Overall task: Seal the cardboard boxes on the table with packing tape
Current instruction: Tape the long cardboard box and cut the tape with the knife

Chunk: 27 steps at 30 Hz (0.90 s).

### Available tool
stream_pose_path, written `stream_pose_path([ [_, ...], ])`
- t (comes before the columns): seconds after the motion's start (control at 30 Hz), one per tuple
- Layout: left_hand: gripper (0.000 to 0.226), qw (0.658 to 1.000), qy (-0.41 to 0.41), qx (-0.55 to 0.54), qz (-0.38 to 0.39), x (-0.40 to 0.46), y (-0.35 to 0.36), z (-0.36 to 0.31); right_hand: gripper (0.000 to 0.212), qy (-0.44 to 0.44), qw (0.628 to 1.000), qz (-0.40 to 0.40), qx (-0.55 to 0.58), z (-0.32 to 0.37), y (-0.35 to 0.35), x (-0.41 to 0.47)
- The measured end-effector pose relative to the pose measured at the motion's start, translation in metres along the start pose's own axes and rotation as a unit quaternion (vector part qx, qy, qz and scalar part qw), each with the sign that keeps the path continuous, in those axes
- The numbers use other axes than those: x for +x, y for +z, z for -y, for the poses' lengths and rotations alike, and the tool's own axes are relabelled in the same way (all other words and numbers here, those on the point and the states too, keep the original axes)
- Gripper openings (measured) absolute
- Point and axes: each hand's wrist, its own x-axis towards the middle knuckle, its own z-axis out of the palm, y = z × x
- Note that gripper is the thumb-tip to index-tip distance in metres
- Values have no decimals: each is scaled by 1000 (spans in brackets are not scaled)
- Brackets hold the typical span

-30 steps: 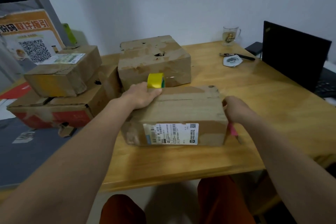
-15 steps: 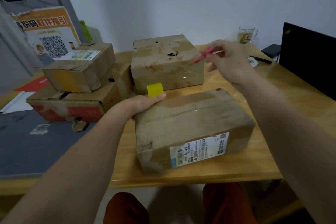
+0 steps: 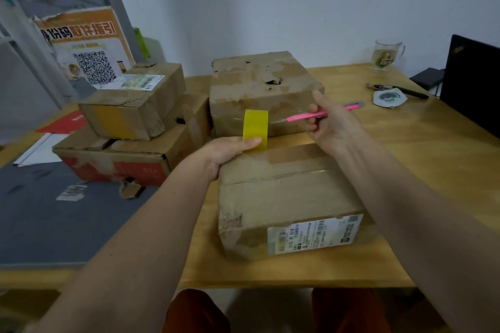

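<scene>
I see my left hand (image 3: 230,150) gripping the yellow tape roll (image 3: 255,127), which stands on edge at the far left corner of the near box (image 3: 284,197). My right hand (image 3: 331,124) is raised just beyond that box's far edge, pinching a pink cutter (image 3: 305,117) whose tip points toward the roll. Behind the near box sits a second box (image 3: 259,89); to its left, a small box (image 3: 130,105) is stacked on a red-printed box (image 3: 113,162). The near box lies on the wooden table (image 3: 419,157).
</scene>
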Motion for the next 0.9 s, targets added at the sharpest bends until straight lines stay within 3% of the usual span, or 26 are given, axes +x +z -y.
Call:
stream_pose_path([
  [0.07,44,999,33,-33,-14,1,2,2,12,1,998,61,9,0,-1,-1],
  [0.17,31,996,70,-37,-41,1,2,5,16,-4,980,163,-112,-3,0,-4],
  [0.27,38,994,65,-1,-84,0,3,4,16,4,956,217,-198,-5,2,-8],
  [0.37,46,997,30,0,-68,-1,1,0,15,22,948,224,-226,-3,-1,-11],
  [0.53,26,999,28,27,-6,-2,-10,-19,21,43,944,220,-243,-5,-2,-13],
  [0.7,80,987,8,159,11,3,3,-37,20,35,949,210,-233,-8,-1,-11],
  [0.77,89,979,-23,203,-17,6,12,-38,20,27,946,213,-242,-9,-1,-10],
  [0.9,69,984,-15,173,-50,14,16,-33,20,20,948,213,-237,-10,-3,-8],
])
